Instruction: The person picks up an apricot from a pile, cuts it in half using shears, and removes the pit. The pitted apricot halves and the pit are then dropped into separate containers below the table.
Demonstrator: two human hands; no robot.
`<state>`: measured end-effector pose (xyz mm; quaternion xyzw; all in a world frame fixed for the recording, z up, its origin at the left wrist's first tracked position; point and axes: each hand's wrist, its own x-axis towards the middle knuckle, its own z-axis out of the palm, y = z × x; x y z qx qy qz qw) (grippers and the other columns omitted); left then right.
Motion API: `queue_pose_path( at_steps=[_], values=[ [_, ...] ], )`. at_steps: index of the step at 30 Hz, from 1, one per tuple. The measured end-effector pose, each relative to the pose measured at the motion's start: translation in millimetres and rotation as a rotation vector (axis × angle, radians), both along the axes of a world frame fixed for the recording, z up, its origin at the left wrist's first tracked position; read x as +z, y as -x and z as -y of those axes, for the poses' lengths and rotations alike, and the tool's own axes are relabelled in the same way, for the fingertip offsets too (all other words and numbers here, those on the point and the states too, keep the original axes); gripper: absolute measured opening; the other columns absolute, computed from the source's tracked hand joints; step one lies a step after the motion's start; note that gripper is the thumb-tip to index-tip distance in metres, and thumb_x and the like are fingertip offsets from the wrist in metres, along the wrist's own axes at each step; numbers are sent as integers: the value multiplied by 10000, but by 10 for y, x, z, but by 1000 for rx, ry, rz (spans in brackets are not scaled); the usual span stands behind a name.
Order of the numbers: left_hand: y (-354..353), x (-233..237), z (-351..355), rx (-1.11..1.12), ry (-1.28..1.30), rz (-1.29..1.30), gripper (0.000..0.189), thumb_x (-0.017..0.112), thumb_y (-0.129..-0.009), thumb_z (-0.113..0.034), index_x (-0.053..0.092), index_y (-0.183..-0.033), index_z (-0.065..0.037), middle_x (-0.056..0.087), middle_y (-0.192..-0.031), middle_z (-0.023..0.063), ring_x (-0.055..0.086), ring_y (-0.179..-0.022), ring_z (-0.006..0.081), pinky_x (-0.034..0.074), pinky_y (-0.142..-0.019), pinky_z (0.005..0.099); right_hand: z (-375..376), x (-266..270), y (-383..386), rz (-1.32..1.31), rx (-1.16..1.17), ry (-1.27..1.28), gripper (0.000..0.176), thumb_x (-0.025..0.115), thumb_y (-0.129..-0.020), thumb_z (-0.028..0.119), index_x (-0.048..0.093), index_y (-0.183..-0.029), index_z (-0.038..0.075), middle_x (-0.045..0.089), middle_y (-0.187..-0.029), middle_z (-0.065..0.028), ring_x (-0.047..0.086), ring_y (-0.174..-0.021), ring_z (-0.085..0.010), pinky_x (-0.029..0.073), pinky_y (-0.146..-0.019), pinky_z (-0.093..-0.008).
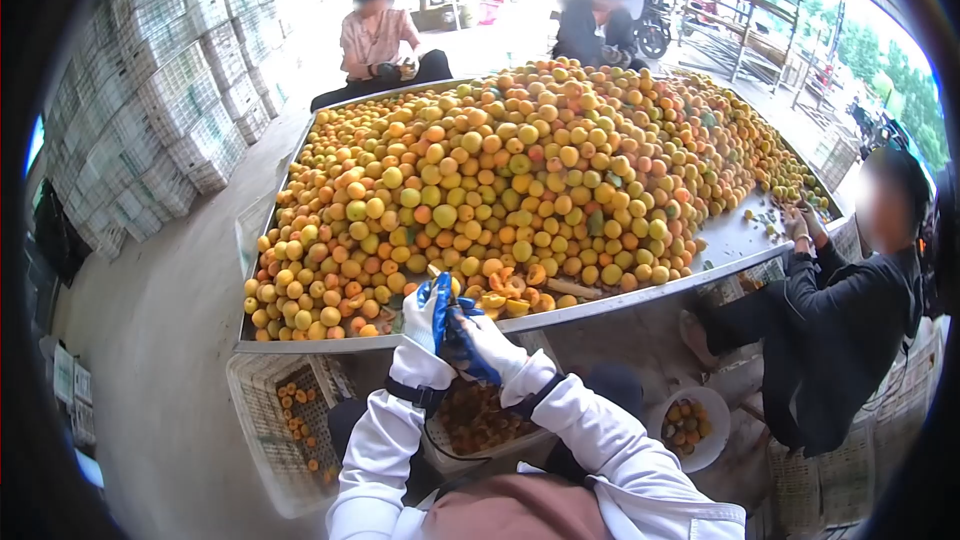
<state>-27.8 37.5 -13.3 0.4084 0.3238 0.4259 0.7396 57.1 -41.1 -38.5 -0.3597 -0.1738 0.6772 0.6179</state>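
Observation:
My left hand (427, 316), in a white and blue glove, is closed at the near edge of the metal table (330, 345). My right hand (482, 342), gloved the same way, presses against it with fingers curled. An apricot (456, 287) shows at the fingertips, and a short pale stick-like piece (433, 270) pokes up beside the left fingers. What the right fingers grip is hidden; I cannot tell what it is. Just beyond my hands lie opened apricot halves (508, 287) with orange flesh, and a light wooden strip (573, 288). A large heap of whole apricots (470, 170) covers the table.
Below the table stand a white crate (262, 418) with some apricot halves, another crate (480, 425) holding halves between my knees, and a white bowl (712, 432) of fruit. People sit at the far side and right (850, 310). Stacked crates (165, 90) rise at left.

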Motion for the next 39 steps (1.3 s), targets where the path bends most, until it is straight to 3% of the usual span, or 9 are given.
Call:
queue_pose_path(
  at_steps=[3,8,14,19,25,27,30,31,39],
  values=[
    [46,53,32,-49,-243,-1,213,658,-992,-217,674,-957,-8,677,-786,56,693,-655,189,583,-598,315,130,191,-90,-123,173,126,341,455,-1042,498,554,-920,195,460,-613,10,435,-440,-131,326,-386,-285],
    [122,240,-45,49,-199,135,356,608,-1013,-319,599,-1131,17,704,-861,164,721,-723,295,603,-660,375,168,148,-70,801,-387,-301,205,551,-1035,285,611,-973,99,507,-626,27,491,-470,-112,380,-417,-264],
    [198,569,227,95,-742,-410,267,642,-994,-200,613,-1188,-18,664,-801,24,600,-640,122,514,-595,305,181,338,-507,422,-294,-78,413,491,-1060,412,633,-1126,30,521,-621,11,457,-419,-102,341,-368,-259],
    [47,254,389,89,-1359,-772,567,752,-844,-375,548,-1260,-48,678,-850,148,656,-720,352,511,-682,440,287,484,-587,545,-102,-81,407,497,-1053,438,631,-1155,67,526,-592,-1,504,-451,-98,368,-414,-251],
    [36,373,455,141,-1445,-730,410,770,-811,-206,606,-1154,-52,693,-817,153,685,-672,343,542,-608,427,314,510,-614,367,-96,83,358,588,-1019,323,610,-1264,64,663,-860,-39,628,-646,-106,480,-515,-237],
    [16,456,482,216,-1492,-714,442,792,-777,-197,600,-1144,-42,684,-818,141,679,-661,344,539,-604,431,304,387,-639,748,-139,12,368,648,-985,256,617,-1278,35,681,-1042,-53,681,-872,-146,562,-733,-271],
    [16,472,482,273,-1518,-705,456,792,-774,-193,600,-1160,-45,681,-816,137,674,-658,342,535,-598,430,283,447,-585,334,-176,-9,379,638,-996,256,611,-1268,-6,675,-1048,-49,677,-869,-130,561,-708,-263],
    [19,488,492,282,-1510,-669,454,790,-780,-192,602,-1167,-46,682,-814,133,673,-659,341,534,-600,428,274,507,-509,293,-227,-25,325,669,-977,332,631,-1071,24,578,-661,-23,497,-399,-114,400,-336,-249],
    [-3,416,513,124,-1026,-498,245,623,-950,-188,633,-1132,-23,693,-840,185,708,-743,335,546,-673,379,361,491,-479,229,-192,-113,297,621,-1003,240,612,-1192,12,640,-888,-44,615,-681,-141,505,-557,-274]
  ],
)
